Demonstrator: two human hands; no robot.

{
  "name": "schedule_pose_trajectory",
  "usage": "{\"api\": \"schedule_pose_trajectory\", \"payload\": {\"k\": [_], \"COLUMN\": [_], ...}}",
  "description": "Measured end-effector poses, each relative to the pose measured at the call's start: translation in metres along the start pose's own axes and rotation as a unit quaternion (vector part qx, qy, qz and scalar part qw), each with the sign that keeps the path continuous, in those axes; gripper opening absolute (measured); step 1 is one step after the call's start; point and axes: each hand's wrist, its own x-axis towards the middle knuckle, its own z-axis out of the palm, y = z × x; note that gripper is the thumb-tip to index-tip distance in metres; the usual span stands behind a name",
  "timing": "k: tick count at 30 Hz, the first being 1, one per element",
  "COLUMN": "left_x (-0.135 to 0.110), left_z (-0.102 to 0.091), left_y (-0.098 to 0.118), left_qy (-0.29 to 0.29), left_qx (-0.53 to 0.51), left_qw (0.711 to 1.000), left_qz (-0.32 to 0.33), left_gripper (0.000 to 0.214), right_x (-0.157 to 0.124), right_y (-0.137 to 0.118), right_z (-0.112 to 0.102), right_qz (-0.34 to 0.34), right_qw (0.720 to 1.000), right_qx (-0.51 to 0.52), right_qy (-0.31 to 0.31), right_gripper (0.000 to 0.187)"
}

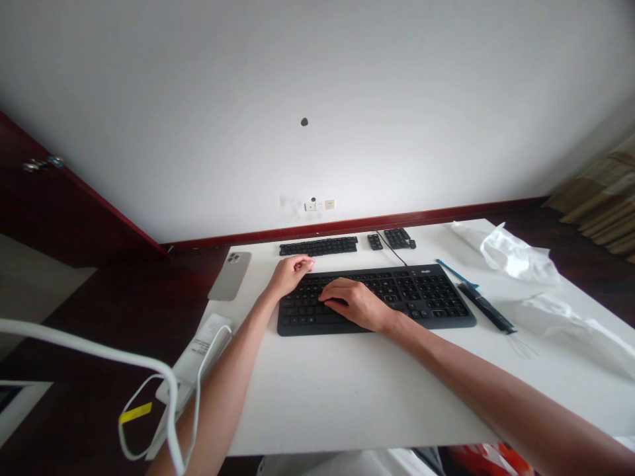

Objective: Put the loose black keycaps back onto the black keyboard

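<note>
A black keyboard [426, 294] lies on the white table [347, 390]. My right hand [354, 302] rests on its left half, fingers curled with the tips down on the keys. My left hand [289, 273] sits at the keyboard's top-left corner, fingers curled and pinched together; whether anything is in them is hidden. Behind the keyboard lie rows of loose black keycaps [318, 246] and two smaller keycap blocks [397, 238].
A phone [229, 276] lies face down at the table's left edge. A white power adapter with cable [196, 360] sits at the near left corner. A blue tool [456, 272], a black brush [486, 309] and crumpled clear plastic [518, 258] lie to the right.
</note>
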Motion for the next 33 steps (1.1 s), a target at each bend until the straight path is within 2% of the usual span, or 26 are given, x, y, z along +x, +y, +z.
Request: {"api": "schedule_pose_trajectory", "payload": {"k": [6,17,33], "left_x": [-0.0006,0.0007,-0.0004], "left_z": [-0.0004,0.0004,-0.0005], "left_y": [0.0014,0.0005,0.001], "left_qy": [-0.002,0.001,0.001], "left_qx": [-0.004,0.001,0.015], "left_qw": [1.0,1.0,1.0], "left_qz": [-0.001,0.002,0.007], "left_gripper": [0.044,0.042,0.042], "right_x": [0.0017,-0.0019,-0.001], "right_y": [0.0,-0.0018,-0.0005], "right_z": [-0.0029,-0.0004,-0.0004], "right_qz": [0.016,-0.026,0.005], "right_qw": [1.0,1.0,1.0], "right_qx": [0.016,-0.016,0.014], "right_qy": [-0.008,-0.005,-0.004], "right_gripper": [0.018,0.021,0.014]}}
